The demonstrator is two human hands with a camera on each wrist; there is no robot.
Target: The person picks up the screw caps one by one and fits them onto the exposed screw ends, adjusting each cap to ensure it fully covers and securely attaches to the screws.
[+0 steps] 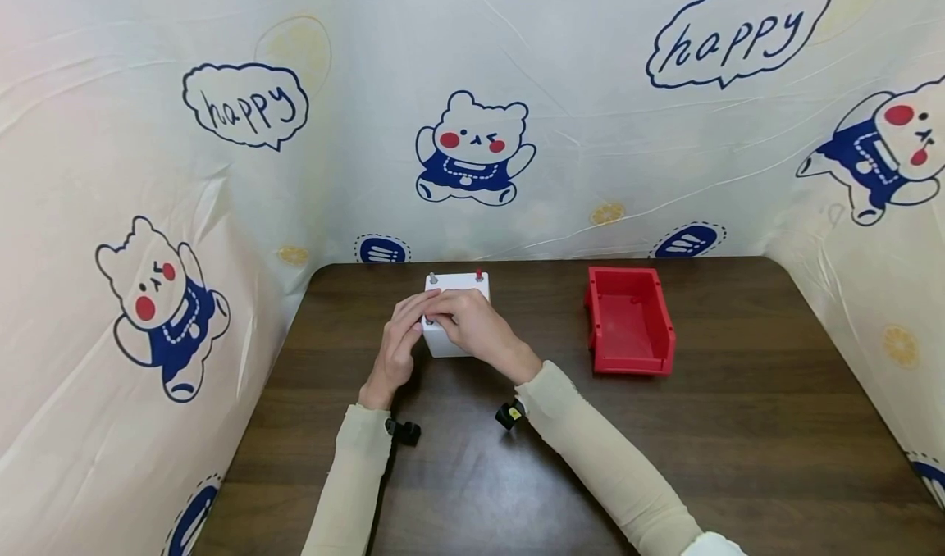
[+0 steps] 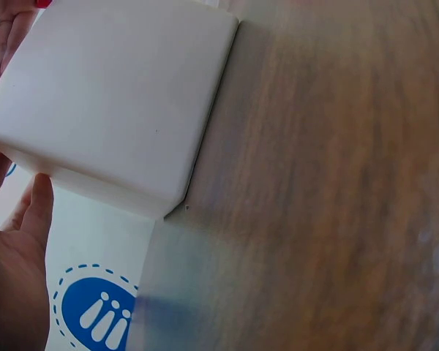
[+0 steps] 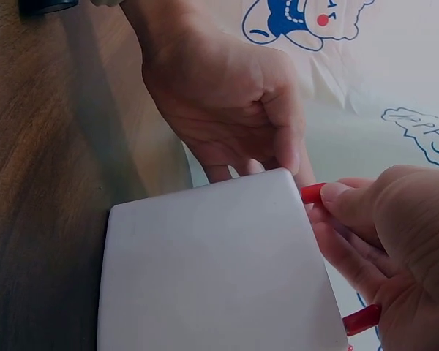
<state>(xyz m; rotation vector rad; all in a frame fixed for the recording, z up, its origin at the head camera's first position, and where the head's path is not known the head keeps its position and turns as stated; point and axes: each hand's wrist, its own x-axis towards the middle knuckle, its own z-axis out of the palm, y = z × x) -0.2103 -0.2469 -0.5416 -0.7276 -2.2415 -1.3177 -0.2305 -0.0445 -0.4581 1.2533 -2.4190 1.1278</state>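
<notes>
A white box point(image 1: 446, 343) stands on the table, with small posts on its top face, including a silver one point(image 1: 433, 279) and a red one point(image 1: 479, 275). My right hand point(image 1: 476, 322) reaches over this face; in the right wrist view it pinches a short red peg-like piece point(image 3: 313, 193) at the box's corner. Another red piece point(image 3: 362, 319) projects farther along the same face, below those fingers. Against the box's left side and upper edge rests my left hand point(image 1: 394, 351), fingers fairly straight and thumb point(image 2: 40, 194) touching the wall. Some of its fingertips are hidden.
To the right of the box is a red open bin point(image 1: 631, 318) on the dark wooden table point(image 1: 738, 425). A printed cloth point(image 1: 576, 154) hangs behind the table and along both sides. Small black cameras are strapped to both wrists.
</notes>
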